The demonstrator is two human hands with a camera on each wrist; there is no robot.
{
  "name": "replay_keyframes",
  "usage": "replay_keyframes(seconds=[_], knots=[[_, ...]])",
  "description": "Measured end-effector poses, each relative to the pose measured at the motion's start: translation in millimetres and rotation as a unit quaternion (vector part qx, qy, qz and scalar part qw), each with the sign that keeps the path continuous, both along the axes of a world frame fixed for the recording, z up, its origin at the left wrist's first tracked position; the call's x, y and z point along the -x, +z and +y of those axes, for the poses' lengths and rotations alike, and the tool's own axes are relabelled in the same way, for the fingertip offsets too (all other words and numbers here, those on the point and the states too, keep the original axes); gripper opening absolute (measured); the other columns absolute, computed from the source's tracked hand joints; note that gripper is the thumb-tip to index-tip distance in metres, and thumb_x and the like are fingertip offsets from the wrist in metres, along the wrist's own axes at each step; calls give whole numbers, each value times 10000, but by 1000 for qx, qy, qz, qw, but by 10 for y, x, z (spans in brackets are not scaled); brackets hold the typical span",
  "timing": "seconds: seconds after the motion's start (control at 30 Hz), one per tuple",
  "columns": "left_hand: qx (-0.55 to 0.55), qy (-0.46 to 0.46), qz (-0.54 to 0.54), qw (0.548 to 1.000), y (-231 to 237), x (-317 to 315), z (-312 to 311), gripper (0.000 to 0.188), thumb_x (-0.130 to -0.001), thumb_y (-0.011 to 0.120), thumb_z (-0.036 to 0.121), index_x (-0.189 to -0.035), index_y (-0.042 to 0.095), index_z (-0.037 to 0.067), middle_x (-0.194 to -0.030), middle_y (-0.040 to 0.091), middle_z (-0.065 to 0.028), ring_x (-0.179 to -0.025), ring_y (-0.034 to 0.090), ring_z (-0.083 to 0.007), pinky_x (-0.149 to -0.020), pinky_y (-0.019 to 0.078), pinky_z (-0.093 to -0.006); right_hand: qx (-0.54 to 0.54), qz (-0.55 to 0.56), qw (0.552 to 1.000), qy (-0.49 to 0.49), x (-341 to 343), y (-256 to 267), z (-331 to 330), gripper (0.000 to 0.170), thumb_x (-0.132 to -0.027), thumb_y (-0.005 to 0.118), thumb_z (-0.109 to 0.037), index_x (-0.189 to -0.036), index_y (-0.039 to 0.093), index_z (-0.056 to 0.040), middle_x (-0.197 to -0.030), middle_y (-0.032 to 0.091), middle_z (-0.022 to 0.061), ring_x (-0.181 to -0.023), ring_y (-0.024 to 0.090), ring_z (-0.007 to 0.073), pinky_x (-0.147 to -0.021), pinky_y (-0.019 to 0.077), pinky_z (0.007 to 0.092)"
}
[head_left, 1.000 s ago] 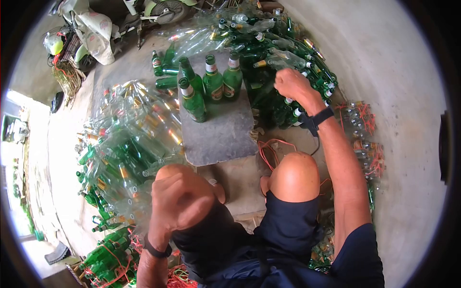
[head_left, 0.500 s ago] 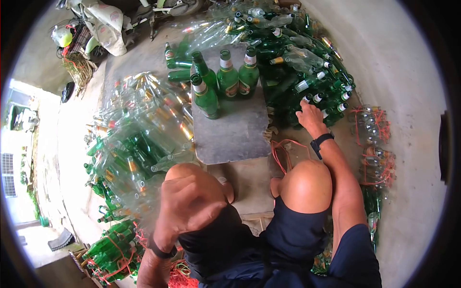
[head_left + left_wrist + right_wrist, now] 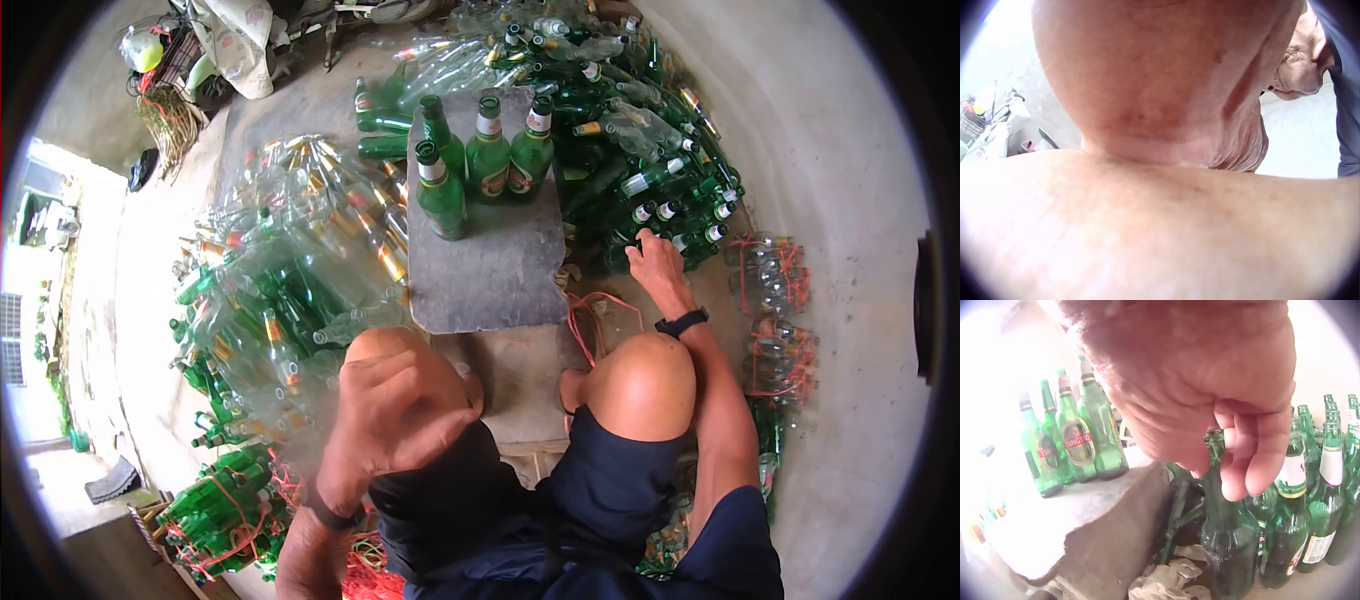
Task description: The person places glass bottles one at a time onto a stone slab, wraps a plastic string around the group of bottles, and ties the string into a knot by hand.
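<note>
Several green bottles (image 3: 489, 160) stand upright at the far end of a grey stone slab (image 3: 485, 285). The right hand (image 3: 660, 270) is at the near edge of the green bottles right of the slab. In the right wrist view the right hand (image 3: 1210, 381) has its fingers curled round the neck of an upright green bottle (image 3: 1229, 544); labelled bottles (image 3: 1294, 506) stand beside it. The left hand (image 3: 395, 415) rests by the left knee, fingers loosely bent, with nothing seen in it. In the left wrist view skin (image 3: 1166, 81) fills most of the picture.
A heap of clear and green bottles (image 3: 300, 260) lies left of the slab. Bundles of bottles tied with red string (image 3: 785, 350) lie by the right wall, others (image 3: 220, 515) at lower left. Red cord (image 3: 590, 320) lies near the slab's right edge.
The right hand has come down and nearer from above the right-hand bottles, and its fingers now hold a bottle neck. The left hand stays by the knee. The head view has shifted.
</note>
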State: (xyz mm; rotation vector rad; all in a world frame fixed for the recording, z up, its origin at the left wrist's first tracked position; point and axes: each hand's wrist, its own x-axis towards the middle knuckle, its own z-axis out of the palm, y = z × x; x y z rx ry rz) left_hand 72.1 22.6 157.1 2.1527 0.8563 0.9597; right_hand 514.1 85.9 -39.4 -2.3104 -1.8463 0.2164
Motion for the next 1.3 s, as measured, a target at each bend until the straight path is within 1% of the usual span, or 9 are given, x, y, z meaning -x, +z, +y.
replay_keyframes(seconds=[0.03,0.1,0.43,0.47,0.63,0.7,1.0,1.07,1.3], knots=[[1,-9,-1,1000,45,-7,13,275,-716,866,212,-781,632,82,-737,642,-74,-673,659,-279,-621,500,-380,0,-3,1000,2,36,141,-42,326,-888,758,-226,-1112,679,-4,-920,733,269,-916,709,471,-776,560,550],[1,-16,-5,1000,67,-19,24,235,-718,863,163,-817,661,95,-773,677,-73,-705,680,-287,-665,522,-390,-36,4,999,22,115,448,-124,247,-884,741,-225,-979,665,-11,-860,729,257,-857,715,460,-752,557,561],[-25,-5,-3,1000,1,-11,-35,253,-712,872,182,-729,642,79,-688,608,-72,-641,639,-285,-573,469,-389,-124,43,986,105,700,1865,-192,243,-858,772,-204,-980,689,-11,-722,684,233,-698,678,456,-628,515,528],[-19,-4,7,1000,9,-6,-43,256,-721,871,183,-728,639,75,-688,604,-77,-636,634,-287,-569,465,-389,-180,28,972,148,711,1851,-153,207,-880,770,-178,-981,699,-12,-572,593,161,-507,611,307,-519,457,414],[0,-8,4,1000,8,13,-60,270,-750,867,181,-727,625,64,-686,597,-87,-633,628,-296,-569,462,-388,-199,62,962,179,1032,1993,86,207,-881,772,-170,-985,704,-5,-579,593,165,-484,560,292,-507,442,407],[8,0,2,1000,24,17,-71,274,-758,866,179,-725,620,62,-684,595,-89,-632,627,-297,-570,461,-390,-145,91,971,167,1193,2069,185,208,-877,755,-205,-941,683,-21,-722,677,233,-703,682,446,-633,523,505],[-3,4,-16,1000,9,35,-48,273,-759,866,175,-716,619,67,-671,601,-73,-609,610,-290,-564,447,-384,-160,77,965,196,1609,1876,658,233,-879,749,-227,-906,662,-12,-735,684,235,-771,691,461,-694,538,545],[9,1,8,1000,-25,68,-59,231,-665,860,123,-732,646,67,-710,653,-79,-657,681,-263,-616,511,-353,-151,84,965,198,1651,1837,697,247,-881,748,-238,-888,649,-11,-737,682,244,-778,690,471,-701,540,553],[15,-2,8,1000,-21,84,-65,244,-695,875,127,-753,647,60,-726,663,-84,-671,686,-278,-625,522,-367,-139,75,965,209,1770,1695,804,251,-885,744,-238,-879,633,-13,-751,688,250,-786,692,478,-703,543,557]])
